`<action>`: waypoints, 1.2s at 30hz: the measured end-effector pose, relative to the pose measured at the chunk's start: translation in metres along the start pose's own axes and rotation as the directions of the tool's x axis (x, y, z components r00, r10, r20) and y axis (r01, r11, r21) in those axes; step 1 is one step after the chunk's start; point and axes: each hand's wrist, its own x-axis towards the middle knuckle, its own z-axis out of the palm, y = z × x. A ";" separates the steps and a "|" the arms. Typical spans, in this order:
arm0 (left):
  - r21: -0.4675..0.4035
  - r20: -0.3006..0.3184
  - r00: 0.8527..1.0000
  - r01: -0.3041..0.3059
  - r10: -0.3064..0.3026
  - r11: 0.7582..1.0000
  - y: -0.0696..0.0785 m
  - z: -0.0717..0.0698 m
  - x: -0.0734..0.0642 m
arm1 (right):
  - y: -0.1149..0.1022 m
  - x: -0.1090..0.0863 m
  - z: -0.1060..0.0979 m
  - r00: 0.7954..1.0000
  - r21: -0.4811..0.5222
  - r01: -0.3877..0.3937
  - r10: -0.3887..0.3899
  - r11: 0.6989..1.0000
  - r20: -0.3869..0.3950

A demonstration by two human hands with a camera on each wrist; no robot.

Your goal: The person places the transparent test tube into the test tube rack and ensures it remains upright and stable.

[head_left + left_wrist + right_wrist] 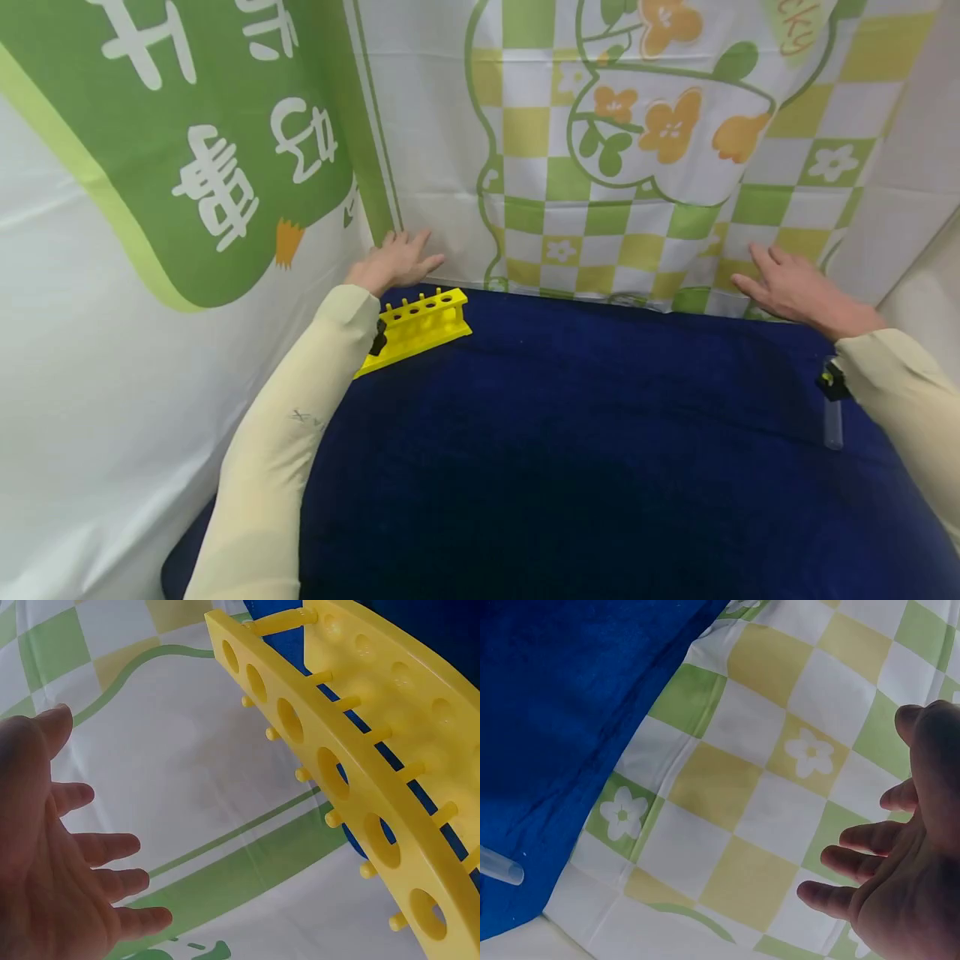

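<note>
My left hand (395, 262) is held out with spread fingers above and behind a yellow test tube rack (420, 323), holding nothing. In the left wrist view the rack (330, 769) shows a row of round holes and small pegs, apart from the hand (67, 855); no tube shows in the holes in view. At the right, my right hand (798, 287) hovers near the back edge with its fingers extended and nothing in them. A clear tube (833, 423) lies on the blue cloth below the right wrist, partly hidden by it; its end (501, 865) appears in the right wrist view.
Dark blue cloth (570, 450) covers the table. A printed curtain (442, 158) with green and yellow checks hangs along the back, and a white one with a green shape (67, 350) closes the left side.
</note>
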 end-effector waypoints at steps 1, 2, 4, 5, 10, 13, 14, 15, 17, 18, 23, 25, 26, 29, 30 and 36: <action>-0.006 -0.002 1.000 0.003 -0.003 1.000 -0.001 0.000 -0.001 | 0.000 0.000 0.000 1.000 0.007 -0.005 0.005 1.000 0.004; -0.009 -0.006 1.000 0.003 -0.003 1.000 -0.002 0.001 -0.002 | 0.000 0.000 -0.001 1.000 0.012 -0.011 0.011 1.000 0.010; -0.018 -0.014 1.000 0.001 -0.001 1.000 -0.003 0.002 -0.003 | -0.001 0.000 0.000 1.000 0.014 -0.016 0.016 1.000 0.007; -0.024 -0.018 1.000 0.000 0.000 1.000 -0.004 0.003 -0.004 | -0.001 0.000 0.000 1.000 0.020 -0.019 0.019 1.000 0.007; -0.048 -0.046 0.999 -0.011 0.008 0.999 -0.010 0.009 -0.008 | -0.003 -0.002 0.003 1.000 0.018 -0.017 0.017 1.000 -0.005; -0.067 -0.063 0.998 -0.020 0.016 0.998 -0.011 0.013 -0.010 | -0.004 -0.004 0.006 1.000 0.028 -0.022 0.022 0.999 -0.001; -0.071 -0.067 0.998 -0.023 0.018 0.997 -0.011 0.014 -0.010 | -0.004 -0.005 0.006 1.000 0.033 -0.023 0.023 0.999 0.002; -0.072 -0.069 0.997 -0.024 0.019 0.997 -0.011 0.015 -0.011 | -0.004 -0.006 0.007 1.000 0.038 -0.023 0.023 0.999 0.003; -0.071 -0.072 0.997 -0.030 0.025 0.997 -0.011 0.017 -0.012 | -0.004 -0.007 0.009 1.000 0.045 -0.021 0.021 0.999 0.003; -0.070 -0.072 0.997 -0.032 0.027 0.997 -0.011 0.017 -0.012 | -0.004 -0.008 0.009 1.000 0.047 -0.020 0.020 0.999 0.003; -0.078 -0.076 0.996 -0.043 0.037 0.996 -0.012 0.017 -0.012 | -0.001 -0.011 0.012 0.999 0.051 -0.028 0.029 0.998 -0.023; -0.087 -0.076 0.996 -0.047 0.040 0.995 -0.013 0.017 -0.012 | 0.001 -0.013 0.013 0.999 0.057 -0.036 0.038 0.998 -0.039; -0.090 -0.074 0.996 -0.048 0.041 0.995 -0.014 0.017 -0.012 | 0.002 -0.013 0.013 0.998 0.060 -0.037 0.040 0.997 -0.046; -0.096 -0.070 0.997 -0.050 0.044 0.994 -0.017 0.019 -0.013 | 0.003 -0.016 0.015 0.997 0.077 -0.043 0.048 0.996 -0.064; -0.100 -0.068 0.997 -0.052 0.045 0.994 -0.018 0.019 -0.013 | 0.003 -0.018 0.016 0.996 0.082 -0.048 0.053 0.995 -0.065; -0.133 -0.078 0.995 -0.077 0.067 0.988 -0.025 0.023 -0.018 | 0.006 -0.024 0.019 0.995 0.117 -0.078 0.085 0.990 -0.051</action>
